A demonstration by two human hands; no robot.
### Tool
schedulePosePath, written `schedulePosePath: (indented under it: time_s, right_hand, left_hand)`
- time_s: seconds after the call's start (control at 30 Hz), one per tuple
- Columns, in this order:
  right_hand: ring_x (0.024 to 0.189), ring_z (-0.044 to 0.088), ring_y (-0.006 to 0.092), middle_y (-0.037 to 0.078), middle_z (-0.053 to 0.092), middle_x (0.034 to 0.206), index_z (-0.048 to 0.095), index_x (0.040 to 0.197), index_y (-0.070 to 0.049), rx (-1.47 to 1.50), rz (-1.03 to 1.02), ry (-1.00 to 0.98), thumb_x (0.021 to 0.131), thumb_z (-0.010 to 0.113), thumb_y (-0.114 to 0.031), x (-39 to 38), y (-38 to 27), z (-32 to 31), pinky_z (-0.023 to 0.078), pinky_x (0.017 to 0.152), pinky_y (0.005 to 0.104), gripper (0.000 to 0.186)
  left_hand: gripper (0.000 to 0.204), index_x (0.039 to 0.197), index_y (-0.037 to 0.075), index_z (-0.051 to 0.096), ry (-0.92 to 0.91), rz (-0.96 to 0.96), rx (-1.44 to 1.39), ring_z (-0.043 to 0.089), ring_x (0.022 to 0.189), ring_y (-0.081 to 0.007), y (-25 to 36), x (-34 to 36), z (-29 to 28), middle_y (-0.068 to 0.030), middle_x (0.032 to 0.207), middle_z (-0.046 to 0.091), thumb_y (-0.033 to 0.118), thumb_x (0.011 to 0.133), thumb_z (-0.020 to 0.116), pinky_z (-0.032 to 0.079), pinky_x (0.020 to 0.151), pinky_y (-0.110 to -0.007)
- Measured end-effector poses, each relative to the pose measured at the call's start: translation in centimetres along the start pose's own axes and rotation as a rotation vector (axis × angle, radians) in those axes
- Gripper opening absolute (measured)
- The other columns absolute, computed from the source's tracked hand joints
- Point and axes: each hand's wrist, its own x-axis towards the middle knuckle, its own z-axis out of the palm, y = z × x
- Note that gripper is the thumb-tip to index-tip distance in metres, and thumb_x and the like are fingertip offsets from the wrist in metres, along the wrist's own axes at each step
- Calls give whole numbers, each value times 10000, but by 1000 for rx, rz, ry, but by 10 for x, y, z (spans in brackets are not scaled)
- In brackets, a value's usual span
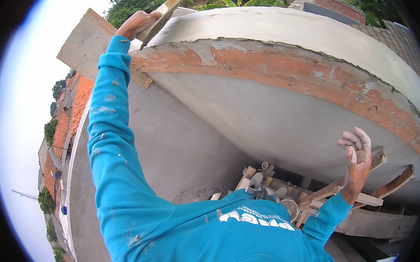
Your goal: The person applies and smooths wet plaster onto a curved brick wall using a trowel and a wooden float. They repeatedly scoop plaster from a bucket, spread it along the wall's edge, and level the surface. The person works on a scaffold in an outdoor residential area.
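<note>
My left hand [137,24] is raised at the upper left, its fingers closed around the handle of a plastering float [162,21]. The float is tilted, seen nearly edge-on, at the end of the wall top. Beneath it runs a band of bare orange brick [259,68], with smooth pale plaster [280,27] along the top. My right hand [356,152], dusted with dried plaster, hangs in the air at the right. Its fingers are loosely bent and apart, with nothing in them. Whether the float's face touches the wall is hidden.
A wide board [85,45] juts out at the wall's corner, beside my left hand. Wooden scaffold beams [390,186] stick out below my right hand. Planks and a round bucket [290,207] lie low by my feet. Grey plastered walls [182,132] meet in a corner; rooftops [60,130] lie beyond.
</note>
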Motion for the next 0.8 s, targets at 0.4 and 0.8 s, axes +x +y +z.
schedulePosePath:
  time_s: [0.4, 0.8]
  right_hand:
    - [912, 615, 199, 133, 646, 1054, 520, 1276, 13, 38, 175, -59, 901, 677, -359, -12, 26, -9, 470, 899, 347, 551]
    - [906, 607, 205, 146, 631, 1067, 509, 1274, 26, -40, 239, -37, 958, 611, -313, -38, 46, -12, 474, 877, 337, 474]
  left_hand:
    - [590, 980, -11, 723, 77, 275, 524, 653, 660, -230, 122, -32, 84, -168, 780, 662, 543, 961, 523, 515, 592, -312]
    - [655, 1044, -32, 694, 154, 141, 195, 663, 776, -215, 43, 5, -2, -181, 908, 677, 585, 957, 492, 525, 676, -364]
